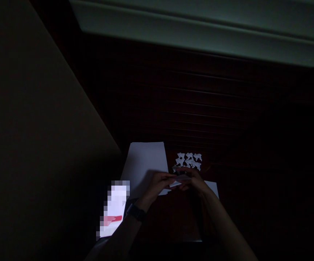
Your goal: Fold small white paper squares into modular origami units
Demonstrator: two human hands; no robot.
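Observation:
Between my two hands is a small folded piece of white paper (180, 180), held just above the dark table. My left hand (158, 183), with a dark watch on its wrist, pinches the paper's left end. The right side of it is gripped by the fingers of my right hand (195, 180). Just beyond my hands lie several small folded white paper figures (189, 160), grouped in rows; the nearest are partly hidden by my right hand. A stack of white paper sheets (147, 159) lies to the left, under the shadow of my left hand.
A lit screen (115, 206), partly pixelated, glows left of my left forearm. Another white sheet (212, 188) shows beside my right wrist. The dark table (170, 221) has its front edge near my forearms. A wall (37, 127) rises at left; the room is dim.

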